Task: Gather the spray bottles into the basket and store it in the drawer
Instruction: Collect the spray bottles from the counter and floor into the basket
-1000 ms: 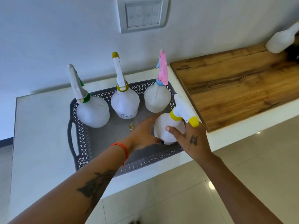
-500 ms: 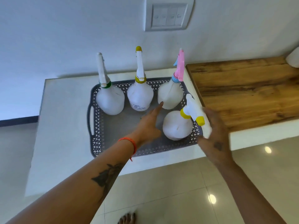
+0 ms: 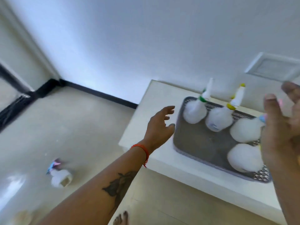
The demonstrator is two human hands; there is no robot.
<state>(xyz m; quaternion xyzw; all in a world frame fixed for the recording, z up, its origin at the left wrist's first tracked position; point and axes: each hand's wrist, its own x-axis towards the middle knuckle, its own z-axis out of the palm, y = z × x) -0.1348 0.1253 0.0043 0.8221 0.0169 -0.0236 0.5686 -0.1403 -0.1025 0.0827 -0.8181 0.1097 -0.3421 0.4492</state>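
Bottles: four upright in the basket (image 3: 179, 143) on the counter (image 3: 142, 125); a fifth (image 3: 60, 175) lies on the floor, well apart. Change: both hands have let go and the view has swung left. Left hand (image 3: 159, 127) and right hand (image 3: 282, 127) spread, empty. Likely next: fetch the fifth.

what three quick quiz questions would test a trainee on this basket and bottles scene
1. How many spray bottles stand in the basket?
2. True or false: the left hand grips a bottle.
3. Where does a bottle outside the basket lie? A) on the floor B) on the counter C) in the right hand

Key
1. Four, including the green-collared bottle.
2. False: it is open and empty.
3. A: the floor bottle lies on its side, blurred.
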